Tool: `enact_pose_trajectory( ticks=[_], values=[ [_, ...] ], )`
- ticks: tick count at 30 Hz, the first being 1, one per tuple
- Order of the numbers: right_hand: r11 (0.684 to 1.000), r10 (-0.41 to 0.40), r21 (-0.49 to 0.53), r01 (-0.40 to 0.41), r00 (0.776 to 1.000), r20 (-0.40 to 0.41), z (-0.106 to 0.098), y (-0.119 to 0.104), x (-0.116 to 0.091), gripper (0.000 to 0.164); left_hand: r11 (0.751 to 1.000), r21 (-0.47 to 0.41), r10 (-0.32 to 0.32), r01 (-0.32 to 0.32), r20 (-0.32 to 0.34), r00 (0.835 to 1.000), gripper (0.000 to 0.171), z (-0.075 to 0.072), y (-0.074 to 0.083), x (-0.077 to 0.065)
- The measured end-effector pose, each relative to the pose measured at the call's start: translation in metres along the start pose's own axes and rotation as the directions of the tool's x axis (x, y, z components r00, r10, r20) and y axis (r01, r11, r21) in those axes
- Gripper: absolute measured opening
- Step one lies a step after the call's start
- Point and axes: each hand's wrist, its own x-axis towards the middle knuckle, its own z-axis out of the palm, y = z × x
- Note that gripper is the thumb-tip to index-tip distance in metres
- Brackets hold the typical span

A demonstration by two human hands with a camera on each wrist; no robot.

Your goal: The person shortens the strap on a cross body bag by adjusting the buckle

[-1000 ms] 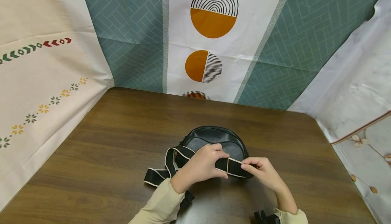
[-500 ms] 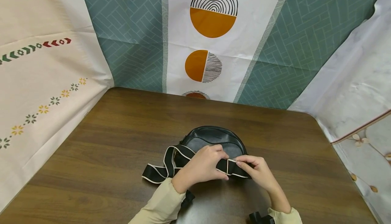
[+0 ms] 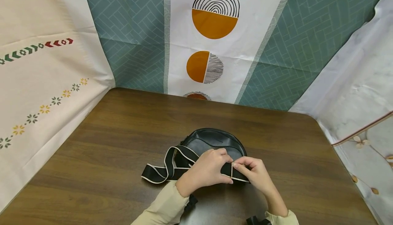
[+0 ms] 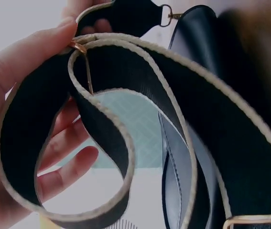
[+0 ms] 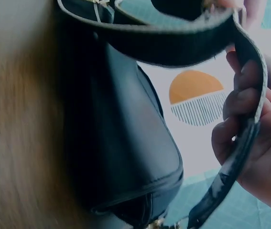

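A black handbag [image 3: 208,139] with a rounded top lies on the table. Its wide black strap [image 3: 158,174], edged in cream, loops out to the left. My left hand [image 3: 207,170] pinches the strap just left of a thin gold slider buckle [image 3: 231,170]; in the left wrist view its thumb is at the gold slider [image 4: 88,71], above a hanging strap loop [image 4: 18,129]. My right hand [image 3: 253,173] pinches the strap right beside the slider. The right wrist view has its fingers [image 5: 243,102] curled behind the strap's end piece [image 5: 228,174], near the bag's side [image 5: 130,133].
The brown wooden table [image 3: 107,143] extends around the bag. Patterned cloths hang behind it, with a cream cloth [image 3: 46,81] on the left and a white one [image 3: 353,81] on the right. Dark wrist bands [image 3: 256,221] show near the sleeves.
My right hand has slid left along the strap, up to the slider. The left hand has shifted slightly right with the slider, and the loose loop reaches a little further left.
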Motion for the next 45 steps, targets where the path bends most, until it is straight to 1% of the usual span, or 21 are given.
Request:
enact_pose_trajectory(
  ticks=[3,5,8,11,14,17,20,24,28,32,35,38,42,45],
  values=[
    [1.0,-0.008,-0.016,0.008,1.0,-0.02,0.005,-0.001,0.0,0.016,1.0,-0.002,0.005,-0.005,-0.018,1.0,0.042,0.002,0.001,0.0],
    [1.0,0.002,-0.025,-0.003,0.999,-0.039,0.005,0.006,-0.002,0.016,1.0,-0.023,-0.002,0.001,-0.03,1.0,0.042,0.002,0.001,0.0],
    [0.999,0.027,-0.024,-0.028,0.999,-0.04,0.002,0.016,-0.004,0.015,0.998,-0.065,-0.008,0.005,-0.04,0.999,0.042,0.001,-0.001,-0.001],
    [0.999,0.044,-0.004,-0.044,0.999,0.0,-0.003,0.02,-0.005,0.013,0.995,-0.104,-0.01,0.006,-0.043,0.999,0.043,0.0,-0.004,-0.002],
    [0.997,0.075,0.013,-0.076,0.996,0.057,-0.011,0.021,-0.007,0.013,0.993,-0.117,-0.011,0.006,-0.04,0.999,0.044,-0.001,-0.006,-0.002],
    [0.993,0.118,0.009,-0.12,0.988,0.103,-0.017,0.022,-0.009,0.013,0.991,-0.136,-0.017,0.012,-0.035,0.999,0.044,-0.002,-0.007,-0.003],
    [0.99,0.138,-0.003,-0.139,0.982,0.132,-0.022,0.025,-0.013,0.012,0.988,-0.152,-0.022,0.017,-0.029,0.999,0.045,-0.003,-0.007,-0.003],
    [0.994,0.11,0.005,-0.112,0.985,0.135,-0.022,0.029,-0.014,0.012,0.987,-0.156,-0.024,0.02,-0.024,0.999,0.045,-0.003,-0.008,-0.004],
    [0.997,0.077,0.019,-0.079,0.992,0.103,-0.02,0.029,-0.014,0.013,0.987,-0.158,-0.032,0.028,-0.02,0.999,0.045,-0.002,-0.008,-0.004],
    [0.998,0.064,0.023,-0.066,0.995,0.082,-0.017,0.029,-0.014,0.013,0.985,-0.166,-0.039,0.039,0.001,0.999,0.043,-0.001,-0.007,-0.004],
    [0.998,0.058,0.023,-0.06,0.995,0.075,-0.015,0.029,-0.015,0.013,0.986,-0.163,-0.033,0.035,0.014,0.999,0.042,0.001,-0.006,-0.003],
    [0.998,0.046,0.026,-0.048,0.997,0.069,-0.013,0.029,-0.014,0.014,0.988,-0.153,-0.023,0.025,0.013,1.0,0.042,0.003,-0.005,-0.002],
    [0.999,0.018,0.043,-0.02,0.998,0.066,-0.01,0.027,-0.012,0.016,0.99,-0.14,-0.016,0.019,0.02,1.0,0.042,0.004,-0.004,-0.001],
    [0.999,0.015,0.036,-0.017,0.998,0.062,-0.007,0.025,-0.009,0.015,0.991,-0.131,-0.015,0.018,0.027,1.0,0.042,0.004,-0.003,0.0]
  ],
)
